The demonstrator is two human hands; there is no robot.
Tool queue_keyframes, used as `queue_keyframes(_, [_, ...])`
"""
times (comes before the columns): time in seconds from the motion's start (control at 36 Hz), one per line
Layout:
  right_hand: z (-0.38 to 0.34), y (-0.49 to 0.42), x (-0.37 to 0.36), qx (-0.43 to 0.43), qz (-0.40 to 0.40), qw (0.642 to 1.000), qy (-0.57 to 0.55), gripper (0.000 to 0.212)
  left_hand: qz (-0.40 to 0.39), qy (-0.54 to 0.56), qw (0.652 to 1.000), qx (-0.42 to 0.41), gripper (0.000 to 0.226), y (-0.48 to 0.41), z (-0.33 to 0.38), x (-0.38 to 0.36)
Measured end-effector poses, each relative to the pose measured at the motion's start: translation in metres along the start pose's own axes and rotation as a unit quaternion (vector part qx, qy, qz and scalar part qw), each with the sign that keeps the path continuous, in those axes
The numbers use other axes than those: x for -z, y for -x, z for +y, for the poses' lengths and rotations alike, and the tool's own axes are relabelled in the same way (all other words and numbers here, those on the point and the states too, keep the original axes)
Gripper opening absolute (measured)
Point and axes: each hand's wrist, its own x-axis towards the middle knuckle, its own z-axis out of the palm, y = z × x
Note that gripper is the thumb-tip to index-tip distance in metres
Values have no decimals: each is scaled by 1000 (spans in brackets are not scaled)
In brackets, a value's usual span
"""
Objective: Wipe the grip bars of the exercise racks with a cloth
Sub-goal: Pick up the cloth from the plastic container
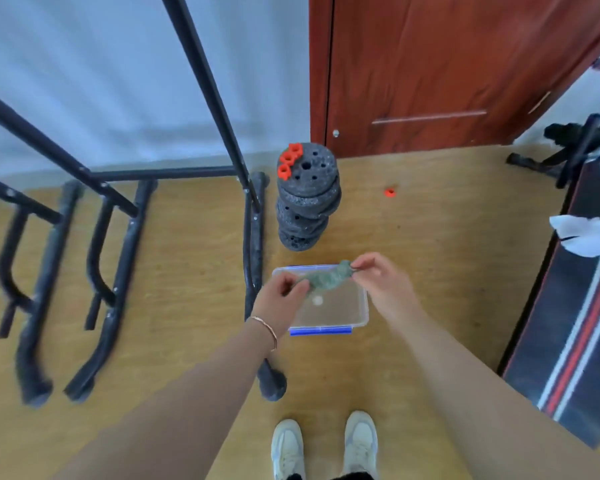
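Holding: a twisted grey-green cloth [326, 278] stretched between both hands, above a clear plastic tub [359, 311]
Left hand [279, 299]: fingers pinched shut on the cloth's 8 o'clock end; a thin bangle [269, 330] on the wrist
Right hand [381, 280]: fingertips pinched shut on the cloth's 2 o'clock end
Tub: on the wooden floor [430, 265], blue clips at its near and far edges, a small pale round spot inside
Racks: black exercise racks [125, 216] at 9 o'clock of the tub, standing on the floor, well apart from the cloth
Weights: a leaning stack of black plates [307, 199] at 12 o'clock of the tub, red collars [288, 161] on top
Bench: a black padded bench [575, 323] with red and white stripes at 3 o'clock
Shoes: pale sneakers [324, 445] at 6 o'clock
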Motion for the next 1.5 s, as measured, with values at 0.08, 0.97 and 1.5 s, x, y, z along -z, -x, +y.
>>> queue_keyframes(0.08, [-77, 35, 18, 34, -30, 999, -21, 21, 1, 46, 999, -16, 26, 38, 74, 32])
queue_keyframes(0.97, [-351, 113, 56, 200, -138, 969, -45, 12, 54, 118, 985, -110, 28, 151, 321, 149])
queue_keyframes(1.5, [-314, 104, -17, 307, 64, 945, 91, 34, -66, 489, 869, -44, 34, 78, 308, 144])
